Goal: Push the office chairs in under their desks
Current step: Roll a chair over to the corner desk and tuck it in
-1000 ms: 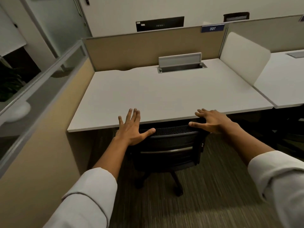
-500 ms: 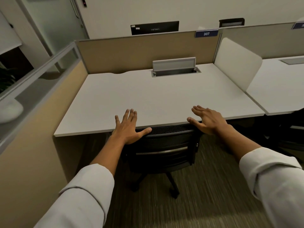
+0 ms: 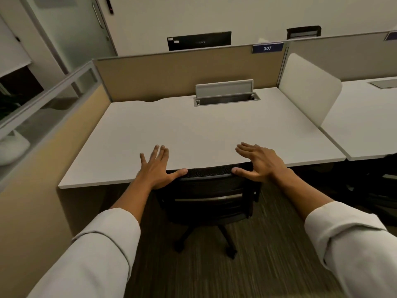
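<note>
A black mesh-backed office chair [image 3: 209, 196] stands at the front edge of a white desk [image 3: 204, 130], its backrest top against the desk's edge and its seat hidden beneath. My left hand [image 3: 155, 168] is at the backrest's left top corner, fingers straight and spread, thumb lying on the top rail. My right hand [image 3: 256, 161] is at the right top corner, fingers extended over the desk edge, thumb touching the rail. Neither hand curls round the chair.
A tan partition [image 3: 184, 72] with a blue "307" label [image 3: 267, 48] backs the desk. A tan side panel with glass [image 3: 43, 117] closes off the left. A white divider [image 3: 307, 87] separates a second desk [image 3: 369, 117] at right. Striped carpet [image 3: 268, 254] lies below.
The chair has gone a little further under the desk with both hands following it; the backrest top now meets the desk edge. The view has drawn closer to the desk.
</note>
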